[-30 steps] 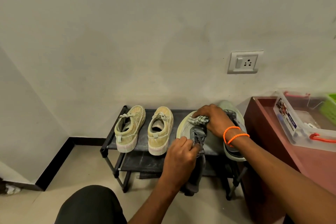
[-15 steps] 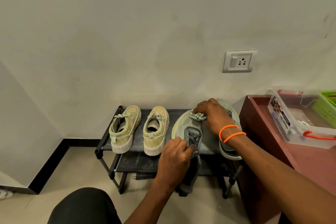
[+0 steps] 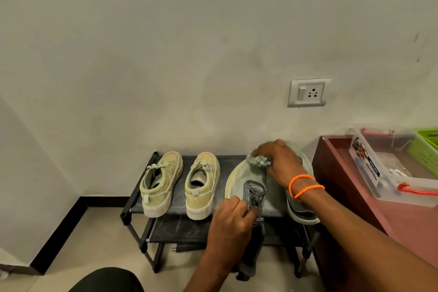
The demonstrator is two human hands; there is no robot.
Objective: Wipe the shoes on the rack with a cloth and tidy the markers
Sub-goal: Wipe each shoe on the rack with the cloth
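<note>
A black two-tier shoe rack point(image 3: 135, 204) stands against the wall. Two beige canvas sneakers point(image 3: 161, 182) point(image 3: 201, 182) sit on its top shelf at the left. Right of them lies a pale green-grey sneaker point(image 3: 237, 178), and my left hand point(image 3: 233, 218) grips it at the laces. My right hand point(image 3: 282, 161) holds a bunched grey cloth point(image 3: 258, 161) against the toe of that sneaker. A second grey sneaker point(image 3: 301, 211) lies partly hidden under my right wrist.
A dark red table point(image 3: 355, 197) stands right of the rack, carrying a clear plastic box point(image 3: 391, 168) with red handles and a green basket point(image 3: 424, 147). A wall socket point(image 3: 309, 92) is above. My dark-clothed knee point(image 3: 106, 280) shows at the bottom.
My right hand has slid the cloth from the sneaker's tongue area up toward its toe. My left hand keeps its grip at the laces.
</note>
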